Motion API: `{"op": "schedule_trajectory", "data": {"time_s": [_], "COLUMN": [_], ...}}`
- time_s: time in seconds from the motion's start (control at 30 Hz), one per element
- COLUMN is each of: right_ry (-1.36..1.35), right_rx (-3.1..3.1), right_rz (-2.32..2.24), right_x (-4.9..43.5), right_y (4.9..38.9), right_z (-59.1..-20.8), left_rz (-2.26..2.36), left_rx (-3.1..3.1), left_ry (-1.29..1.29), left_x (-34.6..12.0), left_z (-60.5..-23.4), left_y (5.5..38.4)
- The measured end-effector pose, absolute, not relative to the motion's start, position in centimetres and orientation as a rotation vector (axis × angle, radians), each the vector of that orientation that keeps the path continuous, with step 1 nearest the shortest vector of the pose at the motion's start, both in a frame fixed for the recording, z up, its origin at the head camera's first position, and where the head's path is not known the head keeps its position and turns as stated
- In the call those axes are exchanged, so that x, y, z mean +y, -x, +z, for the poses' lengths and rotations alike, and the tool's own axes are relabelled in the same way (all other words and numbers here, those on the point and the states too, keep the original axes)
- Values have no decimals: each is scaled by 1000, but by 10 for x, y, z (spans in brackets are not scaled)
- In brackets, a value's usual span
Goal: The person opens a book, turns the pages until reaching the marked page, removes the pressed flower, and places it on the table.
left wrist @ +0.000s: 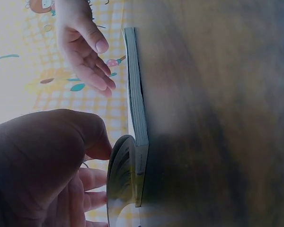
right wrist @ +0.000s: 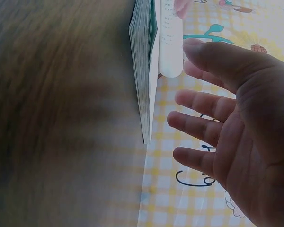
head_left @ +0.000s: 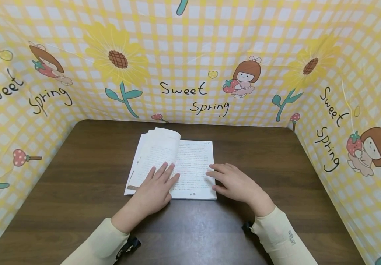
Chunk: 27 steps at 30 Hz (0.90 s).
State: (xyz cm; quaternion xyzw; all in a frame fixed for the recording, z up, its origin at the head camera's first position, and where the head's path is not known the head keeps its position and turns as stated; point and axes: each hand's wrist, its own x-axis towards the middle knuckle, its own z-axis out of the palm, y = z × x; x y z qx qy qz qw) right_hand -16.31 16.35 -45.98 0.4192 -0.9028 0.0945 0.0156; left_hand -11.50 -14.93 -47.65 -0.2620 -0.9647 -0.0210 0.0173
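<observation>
Two hands at one open book (head_left: 181, 156), which lies on the dark bench (head_left: 260, 147) in front of the person.

The left hand (head_left: 155, 189) rests on the left pages (head_left: 154, 152) with its fingers spread; its grip is loose and closes round nothing, and the touch seems meant to keep those pages down, since they bow upward and would likely spring back. The right hand (head_left: 238, 184) is at the right edge of the book, fingers parted and slightly bent, its grip wide and holding nothing; in the right wrist view it hangs just beside the paper, apart from it. The right page (head_left: 194, 162) lies fairly flat, probably needing little holding. The book sits within easy reach of both hands, apparently so its text can face the person.
</observation>
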Motion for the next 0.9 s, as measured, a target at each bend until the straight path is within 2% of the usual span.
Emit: {"op": "schedule_trajectory", "data": {"time_s": [0.9], "right_ry": [-1273], "right_rx": [-2747], "right_rz": [258], "right_x": [158], "right_y": [161], "right_z": [-465], "left_rz": [-57], "left_rx": [-3020], "left_ry": [676], "left_x": [-150], "left_z": [-476], "left_y": [115]}}
